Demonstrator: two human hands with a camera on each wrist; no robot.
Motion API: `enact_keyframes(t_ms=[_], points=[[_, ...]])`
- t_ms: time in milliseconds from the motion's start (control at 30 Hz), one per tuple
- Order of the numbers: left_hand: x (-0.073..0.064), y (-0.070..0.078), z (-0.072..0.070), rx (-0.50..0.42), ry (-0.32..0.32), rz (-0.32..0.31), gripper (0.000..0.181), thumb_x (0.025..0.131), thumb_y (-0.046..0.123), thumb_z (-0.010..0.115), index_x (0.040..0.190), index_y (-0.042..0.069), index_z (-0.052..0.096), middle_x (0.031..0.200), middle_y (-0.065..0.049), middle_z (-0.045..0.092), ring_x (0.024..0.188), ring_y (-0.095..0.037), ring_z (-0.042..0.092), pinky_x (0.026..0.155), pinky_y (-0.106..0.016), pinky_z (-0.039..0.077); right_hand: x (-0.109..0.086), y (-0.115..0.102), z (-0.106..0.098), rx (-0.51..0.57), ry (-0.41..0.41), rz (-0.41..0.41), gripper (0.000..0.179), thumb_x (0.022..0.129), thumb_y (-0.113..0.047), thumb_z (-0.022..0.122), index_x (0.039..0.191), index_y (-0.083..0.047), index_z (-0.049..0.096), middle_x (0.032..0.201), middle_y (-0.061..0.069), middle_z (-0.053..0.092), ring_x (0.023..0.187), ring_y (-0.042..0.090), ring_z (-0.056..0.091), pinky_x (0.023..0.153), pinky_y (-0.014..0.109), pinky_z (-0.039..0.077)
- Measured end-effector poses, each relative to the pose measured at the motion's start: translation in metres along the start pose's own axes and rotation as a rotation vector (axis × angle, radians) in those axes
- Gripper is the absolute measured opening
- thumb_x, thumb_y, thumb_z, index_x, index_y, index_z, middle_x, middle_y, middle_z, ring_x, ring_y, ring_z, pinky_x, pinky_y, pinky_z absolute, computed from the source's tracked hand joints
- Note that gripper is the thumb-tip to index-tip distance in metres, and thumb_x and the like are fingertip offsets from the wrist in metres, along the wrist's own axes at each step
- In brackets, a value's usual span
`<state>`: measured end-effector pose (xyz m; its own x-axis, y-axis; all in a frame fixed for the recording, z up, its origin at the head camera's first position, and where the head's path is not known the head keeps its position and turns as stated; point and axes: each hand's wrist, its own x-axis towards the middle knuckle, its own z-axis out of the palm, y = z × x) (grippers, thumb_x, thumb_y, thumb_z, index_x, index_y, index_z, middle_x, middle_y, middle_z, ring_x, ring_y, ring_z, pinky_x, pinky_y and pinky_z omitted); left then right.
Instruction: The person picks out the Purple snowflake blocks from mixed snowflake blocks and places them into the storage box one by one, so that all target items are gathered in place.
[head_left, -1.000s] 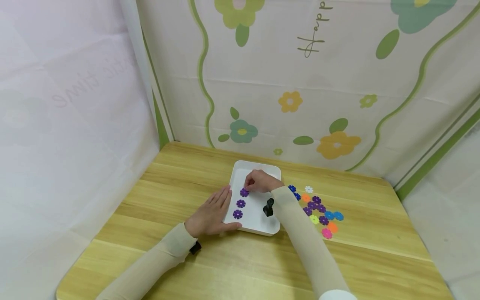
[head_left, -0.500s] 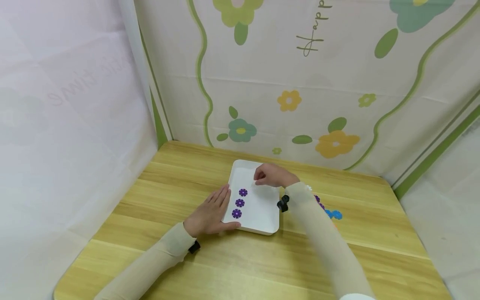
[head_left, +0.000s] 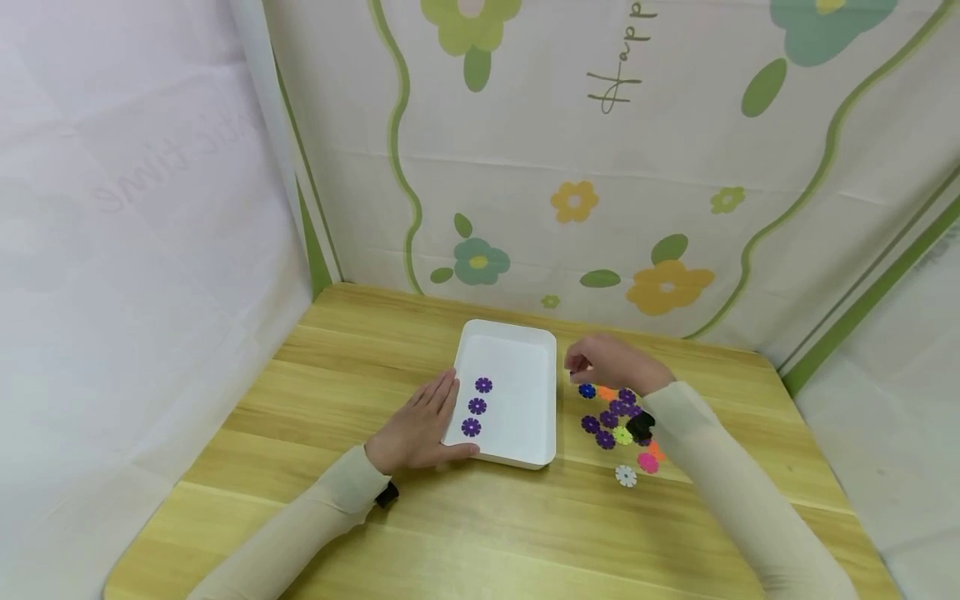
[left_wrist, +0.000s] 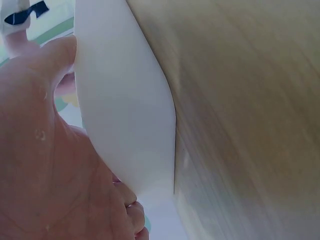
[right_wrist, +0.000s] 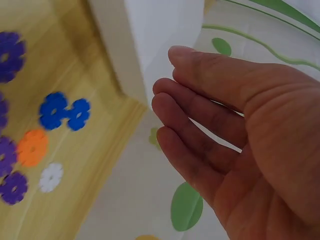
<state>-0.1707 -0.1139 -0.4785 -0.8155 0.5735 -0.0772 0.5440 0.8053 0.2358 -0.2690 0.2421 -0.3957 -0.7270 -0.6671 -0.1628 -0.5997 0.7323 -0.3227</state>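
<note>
A shallow white tray (head_left: 517, 383) lies on the wooden table. Inside it, along the left side, three purple flower-shaped discs (head_left: 477, 406) form a row. My left hand (head_left: 416, 429) rests at the tray's near left corner, its straight fingers along the left rim and its thumb on the near rim. In the left wrist view this hand (left_wrist: 60, 145) lies against the tray wall (left_wrist: 125, 100). My right hand (head_left: 615, 364) hovers right of the tray, over the far end of the loose discs. The right wrist view shows its fingers (right_wrist: 195, 110) loosely bent, holding nothing.
Several loose flower discs lie right of the tray: purple (head_left: 609, 419), blue (head_left: 587, 391), yellow (head_left: 622, 435), orange (head_left: 607, 393), pink (head_left: 648, 462) and white (head_left: 626, 476). The right forearm (head_left: 735, 483) partly covers them. Behind the table hangs a flower-printed curtain (head_left: 525, 167).
My right hand has let go of the third purple disc in the tray and moved right, out over the loose discs. The left hand has stayed on the tray.
</note>
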Motion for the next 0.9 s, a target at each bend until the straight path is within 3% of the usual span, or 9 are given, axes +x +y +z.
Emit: enact_keyframes(t_ms=[233,433,733,900], points=[[-0.001,0.0,-0.001,-0.012,0.002,-0.001,0.112,0.099,0.074,0.05,0.164,-0.01,0.017,0.176,-0.027,0.008,0.165,-0.042,0.012,0.133,-0.055,0.023,-0.031,0.007,0.016,0.009,-0.068,0.045,0.011,0.097,-0.009,0.076,0.108,-0.009,0.076,0.109,0.01,0.077,0.099,0.02,0.071,0.09,0.043,0.063],[-0.001,0.001,-0.002,-0.017,-0.002,-0.004,0.111,0.099,0.074,0.05,0.165,-0.01,0.017,0.176,-0.027,0.008,0.165,-0.042,0.012,0.133,-0.055,0.022,-0.044,0.011,0.038,0.023,-0.054,0.053,0.02,0.099,-0.007,0.073,0.118,-0.002,0.075,0.115,0.015,0.076,0.106,0.03,0.072,0.09,0.044,0.062],[-0.001,0.0,-0.001,-0.006,-0.022,-0.023,0.113,0.099,0.078,0.046,0.166,-0.006,0.013,0.177,-0.023,0.003,0.166,-0.038,0.007,0.135,-0.053,0.018,-0.05,0.019,0.07,0.04,0.014,0.076,0.015,0.094,-0.009,0.08,0.107,-0.006,0.075,0.1,0.003,0.074,0.089,0.015,0.068,0.078,0.033,0.062],[-0.001,0.0,-0.001,-0.009,-0.019,-0.017,0.113,0.098,0.078,0.046,0.166,-0.007,0.013,0.177,-0.023,0.004,0.166,-0.039,0.008,0.135,-0.053,0.018,-0.05,0.02,0.079,0.053,0.024,0.099,0.016,0.093,-0.011,0.082,0.107,-0.008,0.076,0.102,0.003,0.074,0.09,0.014,0.067,0.079,0.033,0.062]])
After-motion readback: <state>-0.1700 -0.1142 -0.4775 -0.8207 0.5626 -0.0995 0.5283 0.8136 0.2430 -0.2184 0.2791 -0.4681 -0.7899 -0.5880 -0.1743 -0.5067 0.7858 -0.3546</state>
